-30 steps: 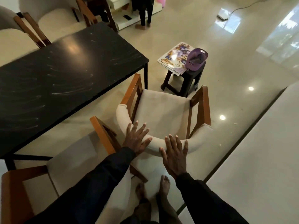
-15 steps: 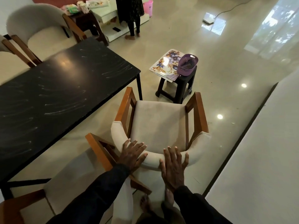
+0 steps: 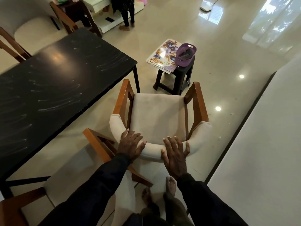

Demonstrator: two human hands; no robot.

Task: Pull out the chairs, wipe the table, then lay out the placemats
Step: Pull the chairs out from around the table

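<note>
The room has a glossy cream tiled floor (image 3: pixel 228 51) that reflects window light at the upper right of the frame. A black rectangular table with a matt top (image 3: pixel 65 75) fills the left. Pale curved streaks cross it, so I judge the wiping not yet done.

The cream-upholstered armchair with brown wooden arms (image 3: pixel 158 115) stands at centre frame, off the table's near corner, with its seat facing away from me. My left hand (image 3: pixel 130 145) lies over the top of its curved padded backrest, fingers nearly straight and draped towards the inner side. My right hand (image 3: pixel 175 156) lies flat against the outer face of the same backrest, fingers splayed and straight. Neither hand closes round the padding. Both only rest on it, which suits sliding the chair rather than lifting it. A second matching armchair (image 3: pixel 70 180) sits at lower left, its wooden arm close behind the first chair's back.

Containers: a purple plastic basket with slotted handles (image 3: pixel 186 53) sits on a black plastic stool (image 3: pixel 175 79) at upper centre, beyond the chair. It holds something dark; I cannot tell what. Beneath and beside it lies a stack of floral-printed placemats (image 3: pixel 162 54), overhanging the stool's left edge. I judge they are staged there until the wiping is done. None is laid yet.
</note>
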